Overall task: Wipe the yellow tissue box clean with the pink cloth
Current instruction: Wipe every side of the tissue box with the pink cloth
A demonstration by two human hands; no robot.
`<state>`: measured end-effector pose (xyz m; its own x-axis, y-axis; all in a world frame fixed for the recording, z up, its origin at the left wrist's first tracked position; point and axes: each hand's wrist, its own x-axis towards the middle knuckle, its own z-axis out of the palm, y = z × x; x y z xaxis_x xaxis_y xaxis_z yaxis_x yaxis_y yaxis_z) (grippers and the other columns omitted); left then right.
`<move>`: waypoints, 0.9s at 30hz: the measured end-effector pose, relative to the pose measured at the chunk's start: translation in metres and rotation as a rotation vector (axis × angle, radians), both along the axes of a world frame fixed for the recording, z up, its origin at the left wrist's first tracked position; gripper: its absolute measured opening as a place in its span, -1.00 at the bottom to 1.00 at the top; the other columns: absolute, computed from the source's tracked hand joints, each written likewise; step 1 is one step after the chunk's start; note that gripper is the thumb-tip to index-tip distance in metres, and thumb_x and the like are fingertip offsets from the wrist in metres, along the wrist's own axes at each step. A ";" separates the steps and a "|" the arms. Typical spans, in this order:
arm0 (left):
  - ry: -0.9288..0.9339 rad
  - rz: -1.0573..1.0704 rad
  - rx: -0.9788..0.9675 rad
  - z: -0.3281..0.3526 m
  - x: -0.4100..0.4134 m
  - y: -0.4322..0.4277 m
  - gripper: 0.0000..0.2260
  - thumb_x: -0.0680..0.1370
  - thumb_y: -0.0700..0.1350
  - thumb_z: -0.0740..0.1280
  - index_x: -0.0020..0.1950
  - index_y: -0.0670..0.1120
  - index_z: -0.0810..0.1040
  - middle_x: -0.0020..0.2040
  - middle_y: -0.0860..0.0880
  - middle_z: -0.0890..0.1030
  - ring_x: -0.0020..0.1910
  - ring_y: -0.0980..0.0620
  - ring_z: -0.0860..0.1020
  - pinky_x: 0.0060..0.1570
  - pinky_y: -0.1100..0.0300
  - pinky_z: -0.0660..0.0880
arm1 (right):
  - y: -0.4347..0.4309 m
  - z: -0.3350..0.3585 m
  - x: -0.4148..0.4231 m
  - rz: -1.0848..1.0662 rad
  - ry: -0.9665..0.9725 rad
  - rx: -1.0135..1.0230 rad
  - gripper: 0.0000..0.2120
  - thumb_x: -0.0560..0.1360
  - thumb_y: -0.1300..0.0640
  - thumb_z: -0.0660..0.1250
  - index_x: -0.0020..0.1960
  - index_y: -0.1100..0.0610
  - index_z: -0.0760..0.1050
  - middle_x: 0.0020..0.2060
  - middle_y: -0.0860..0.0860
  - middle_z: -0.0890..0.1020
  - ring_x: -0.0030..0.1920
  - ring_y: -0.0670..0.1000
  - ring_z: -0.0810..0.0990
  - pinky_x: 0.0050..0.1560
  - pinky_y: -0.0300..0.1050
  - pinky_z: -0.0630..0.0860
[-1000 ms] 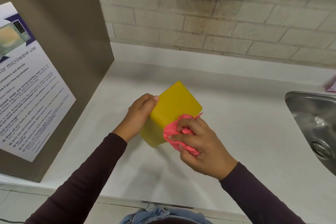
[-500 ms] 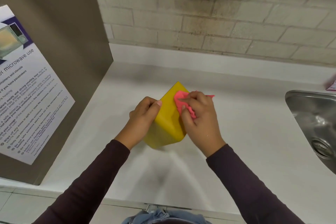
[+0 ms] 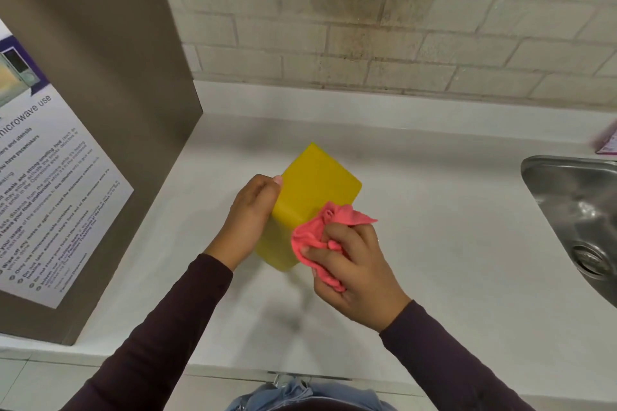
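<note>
White matte countertop (image 3: 434,243) under a pale brick wall (image 3: 367,53); stainless steel sink (image 3: 567,197) at right; brown panel (image 3: 133,77) carrying a printed microwave-use notice (image 3: 50,193) at left; plain yellow tissue box (image 3: 317,183) with rounded corners sits mid-counter, tilted, no markings on the visible faces; left hand (image 3: 250,220) grips its left side; right hand (image 3: 354,270) clutches the crumpled pink cloth (image 3: 320,230) in curled fingers, cloth against the box's near right edge.
</note>
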<state>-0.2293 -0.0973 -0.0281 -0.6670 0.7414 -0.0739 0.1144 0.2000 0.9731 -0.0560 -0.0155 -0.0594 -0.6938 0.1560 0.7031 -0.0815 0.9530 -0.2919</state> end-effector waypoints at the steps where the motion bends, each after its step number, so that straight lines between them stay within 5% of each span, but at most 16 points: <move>1: -0.015 0.017 0.006 0.000 -0.002 0.000 -0.47 0.33 0.32 0.12 -0.13 -0.15 0.43 -0.16 -0.10 0.46 -0.11 -0.06 0.43 -0.02 -0.03 0.36 | -0.001 -0.009 0.000 -0.033 0.010 -0.026 -0.74 0.40 0.19 0.36 0.08 0.07 0.46 0.06 0.02 0.39 0.05 0.10 0.37 0.21 -0.22 0.23; 8: -0.110 0.086 0.005 0.000 -0.005 -0.006 -0.42 0.43 0.22 0.08 0.15 -0.24 0.44 0.16 -0.32 0.51 0.12 -0.26 0.50 0.19 -0.18 0.39 | -0.028 -0.058 -0.026 -0.090 -0.054 -0.612 -0.89 0.42 0.30 0.27 -0.09 0.14 0.41 0.08 -0.02 0.34 0.22 -0.15 0.30 0.29 -0.37 0.19; 11: -0.091 0.099 0.019 -0.003 -0.005 -0.009 -0.44 0.44 0.22 0.07 0.10 -0.25 0.43 0.09 -0.31 0.52 0.01 -0.17 0.51 0.06 -0.07 0.42 | -0.027 -0.072 -0.025 -0.062 -0.233 -0.699 -0.88 0.45 0.34 0.28 -0.15 0.14 0.43 0.04 0.00 0.39 0.14 -0.05 0.36 0.19 -0.33 0.28; 14: -0.050 0.092 0.040 -0.004 0.001 -0.009 -0.55 0.41 0.24 0.11 -0.04 -0.12 0.46 -0.08 -0.13 0.54 -0.08 -0.04 0.50 -0.04 0.06 0.40 | -0.027 -0.070 -0.019 -0.065 -0.332 -0.830 -0.68 0.46 0.30 0.26 -0.26 -0.12 0.34 -0.07 -0.01 0.44 -0.04 -0.10 0.42 0.02 -0.30 0.34; 16: -0.019 0.082 0.045 -0.004 0.007 -0.008 -0.56 0.34 0.31 0.15 -0.07 -0.02 0.46 -0.08 -0.02 0.54 -0.07 0.02 0.50 -0.05 0.10 0.39 | -0.023 -0.065 -0.017 -0.133 -0.330 -0.970 -0.65 0.43 0.31 0.25 -0.29 -0.15 0.39 -0.13 0.00 0.49 -0.08 -0.12 0.48 0.00 -0.19 0.40; 19: 0.015 0.045 0.019 -0.005 0.016 -0.007 -0.56 0.27 0.39 0.18 -0.05 0.13 0.43 -0.02 0.10 0.52 0.02 0.08 0.50 -0.01 0.14 0.40 | -0.008 -0.058 -0.009 -0.313 -0.319 -1.164 -0.79 0.45 0.38 0.25 -0.26 0.14 0.51 -0.21 0.03 0.55 -0.20 -0.20 0.53 -0.15 -0.22 0.42; 22: 0.077 0.003 -0.095 -0.004 0.025 -0.004 -0.39 0.17 0.44 0.24 0.08 0.11 0.38 0.09 0.06 0.48 0.14 0.00 0.48 0.14 -0.01 0.45 | 0.016 -0.053 0.009 -0.463 -0.276 -1.288 -0.89 0.49 0.29 0.26 -0.17 0.19 0.54 -0.19 0.10 0.62 -0.18 -0.03 0.56 -0.17 -0.21 0.44; 27: 0.389 -0.073 -0.259 -0.011 0.039 0.005 -0.13 0.12 0.46 0.33 0.32 0.07 0.28 0.26 0.13 0.35 0.33 0.01 0.27 0.38 -0.03 0.19 | 0.041 -0.040 0.038 -0.545 -0.016 -1.579 -0.84 0.53 0.23 0.21 -0.12 0.22 0.55 -0.15 0.19 0.60 -0.17 0.12 0.55 -0.21 -0.05 0.42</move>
